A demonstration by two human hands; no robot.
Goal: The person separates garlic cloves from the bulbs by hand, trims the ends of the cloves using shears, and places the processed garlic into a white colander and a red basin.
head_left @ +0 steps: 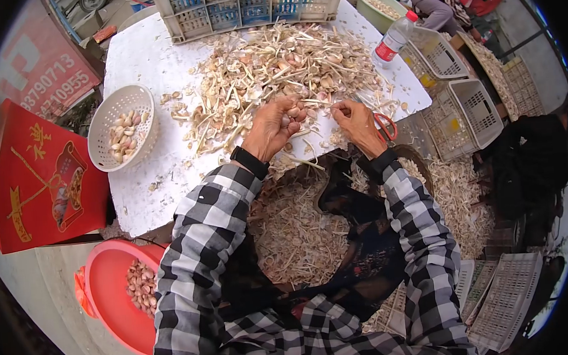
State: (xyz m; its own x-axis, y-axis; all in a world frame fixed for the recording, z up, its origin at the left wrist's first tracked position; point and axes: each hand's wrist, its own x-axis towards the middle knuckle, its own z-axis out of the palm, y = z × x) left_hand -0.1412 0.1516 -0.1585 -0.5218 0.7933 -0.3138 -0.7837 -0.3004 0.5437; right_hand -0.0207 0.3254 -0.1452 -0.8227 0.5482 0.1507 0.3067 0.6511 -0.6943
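Observation:
My left hand [274, 127] rests at the near edge of a big heap of garlic stalks and skins [277, 67] on the white table [140, 62], its fingers closed around a garlic bulb [295, 114]. My right hand [359, 124] is just to its right, pinching a thin garlic stalk [322, 102] between thumb and fingers, with red-handled scissors [385, 126] hooked on the same hand. Both arms wear black-and-white checked sleeves.
A white basket [123, 103] holding garlic cloves sits on the table's left. A red basin [112, 298] with cloves stands below left. A plastic bottle [392, 39], several white crates [462, 111], a waste pile [294, 232] in my lap and another person [439, 2] at top right.

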